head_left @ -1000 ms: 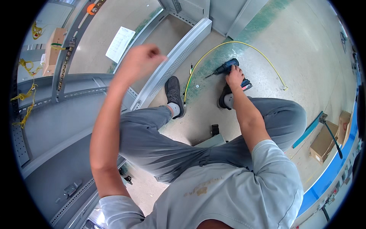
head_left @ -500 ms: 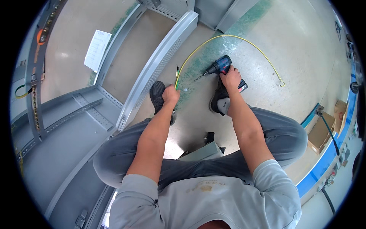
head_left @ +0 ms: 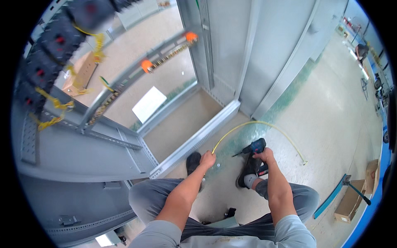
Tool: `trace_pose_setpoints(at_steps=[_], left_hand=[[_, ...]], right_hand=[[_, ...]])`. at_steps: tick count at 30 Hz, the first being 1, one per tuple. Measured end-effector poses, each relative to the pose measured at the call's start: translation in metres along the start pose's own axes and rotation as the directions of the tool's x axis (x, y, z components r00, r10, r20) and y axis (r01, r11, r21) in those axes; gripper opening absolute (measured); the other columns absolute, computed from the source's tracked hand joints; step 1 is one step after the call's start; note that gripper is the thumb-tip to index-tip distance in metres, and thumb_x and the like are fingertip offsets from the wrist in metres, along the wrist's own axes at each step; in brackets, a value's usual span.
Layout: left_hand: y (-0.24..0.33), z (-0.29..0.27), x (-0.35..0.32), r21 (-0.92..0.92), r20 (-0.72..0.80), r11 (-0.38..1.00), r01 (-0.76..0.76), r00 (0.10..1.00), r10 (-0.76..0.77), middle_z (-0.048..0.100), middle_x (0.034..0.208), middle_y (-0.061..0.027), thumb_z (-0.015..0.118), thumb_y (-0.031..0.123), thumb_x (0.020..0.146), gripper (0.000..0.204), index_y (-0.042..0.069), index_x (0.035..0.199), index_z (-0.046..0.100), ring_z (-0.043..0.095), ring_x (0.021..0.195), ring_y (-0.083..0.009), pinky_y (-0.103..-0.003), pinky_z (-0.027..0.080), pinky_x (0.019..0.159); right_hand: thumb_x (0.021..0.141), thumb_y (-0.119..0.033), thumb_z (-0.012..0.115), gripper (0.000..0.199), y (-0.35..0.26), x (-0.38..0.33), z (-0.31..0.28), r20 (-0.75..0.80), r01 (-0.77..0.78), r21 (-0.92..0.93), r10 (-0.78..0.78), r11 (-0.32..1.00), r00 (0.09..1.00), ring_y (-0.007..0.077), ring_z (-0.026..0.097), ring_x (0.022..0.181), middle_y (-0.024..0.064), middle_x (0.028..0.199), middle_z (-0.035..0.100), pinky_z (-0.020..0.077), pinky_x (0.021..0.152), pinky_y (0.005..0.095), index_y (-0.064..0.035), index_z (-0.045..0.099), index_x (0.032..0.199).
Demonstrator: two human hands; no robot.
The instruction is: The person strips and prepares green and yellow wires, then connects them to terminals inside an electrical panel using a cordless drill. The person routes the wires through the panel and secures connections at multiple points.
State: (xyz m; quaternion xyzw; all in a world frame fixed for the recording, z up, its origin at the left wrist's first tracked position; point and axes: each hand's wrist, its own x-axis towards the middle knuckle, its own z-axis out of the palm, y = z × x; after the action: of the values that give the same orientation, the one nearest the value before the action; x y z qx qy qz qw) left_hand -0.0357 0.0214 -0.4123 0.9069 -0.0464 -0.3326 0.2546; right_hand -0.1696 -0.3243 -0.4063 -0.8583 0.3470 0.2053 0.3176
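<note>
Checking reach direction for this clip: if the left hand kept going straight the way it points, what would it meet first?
The left hand already pinches the near end of the yellow cable. Straight on, it would probably meet the grey cabinet base rail just beyond; depth is hard to judge.

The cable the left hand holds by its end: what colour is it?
Yellow. The cable arcs across the floor from the left hand, clearest in the head view.

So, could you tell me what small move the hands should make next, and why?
Probably the left hand should draw the end of the yellow cable clear of the drill. That end sits pinched at its fingers, close to the bit, while the right hand grips the drill low over the floor.
</note>
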Motion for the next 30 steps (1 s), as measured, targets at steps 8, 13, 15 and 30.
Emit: trace_pose_setpoints(at_steps=[8, 13, 15, 30], left_hand=[[0.071, -0.125, -0.063, -0.126, 0.042, 0.987, -0.102, 0.993, 0.108, 0.073, 0.082, -0.0215, 0.051, 0.026, 0.093, 0.037, -0.006, 0.100, 0.069, 0.074, 0.069, -0.0335, -0.046, 0.057, 0.081], [0.088, -0.193, -0.101, 0.202, -0.077, 0.911, -0.361, 0.921, 0.382, 0.069, 0.112, -0.0298, 0.053, 0.029, 0.095, 0.043, -0.008, 0.109, 0.069, 0.068, 0.107, -0.0441, -0.050, 0.054, 0.092], [0.095, -0.206, -0.114, 0.277, -0.075, 0.875, -0.396, 0.899, 0.431, 0.069, 0.116, -0.0290, 0.054, 0.032, 0.095, 0.044, -0.006, 0.111, 0.070, 0.066, 0.110, -0.0440, -0.049, 0.053, 0.094], [0.018, -0.269, -0.227, 0.291, -0.207, 0.906, -0.307, 0.905, 0.373, 0.072, 0.105, -0.0263, 0.061, 0.035, 0.091, 0.040, -0.001, 0.104, 0.074, 0.068, 0.099, -0.0426, -0.050, 0.052, 0.087]], right_hand=[[0.062, -0.021, 0.090, 0.037, -0.043, -0.088, -0.169, -0.188, 0.055, 0.071, -0.040, 0.996, 0.981, 0.0239, 0.072, 0.058, 0.0111, 0.074, 0.073, 0.0586, 0.058, 0.0360, -0.0038, 0.077, 0.092], [0.061, -0.026, 0.091, 0.034, -0.040, -0.146, -0.249, -0.156, -0.008, -0.399, -0.059, 0.917, 0.986, 0.0233, 0.073, 0.065, 0.0121, 0.074, 0.074, 0.0597, 0.067, 0.0366, -0.0025, 0.078, 0.081], [0.060, -0.031, 0.091, 0.037, -0.001, -0.152, -0.237, -0.160, -0.006, -0.429, -0.069, 0.903, 0.985, 0.0241, 0.075, 0.067, 0.0124, 0.076, 0.075, 0.0605, 0.068, 0.0380, -0.0035, 0.079, 0.082], [0.071, -0.027, 0.081, 0.033, 0.116, -0.230, -0.027, 0.036, -0.123, -0.197, 0.133, 0.973, 0.991, 0.0251, 0.076, 0.069, 0.0151, 0.082, 0.077, 0.0606, 0.069, 0.0361, 0.0011, 0.077, 0.087]])
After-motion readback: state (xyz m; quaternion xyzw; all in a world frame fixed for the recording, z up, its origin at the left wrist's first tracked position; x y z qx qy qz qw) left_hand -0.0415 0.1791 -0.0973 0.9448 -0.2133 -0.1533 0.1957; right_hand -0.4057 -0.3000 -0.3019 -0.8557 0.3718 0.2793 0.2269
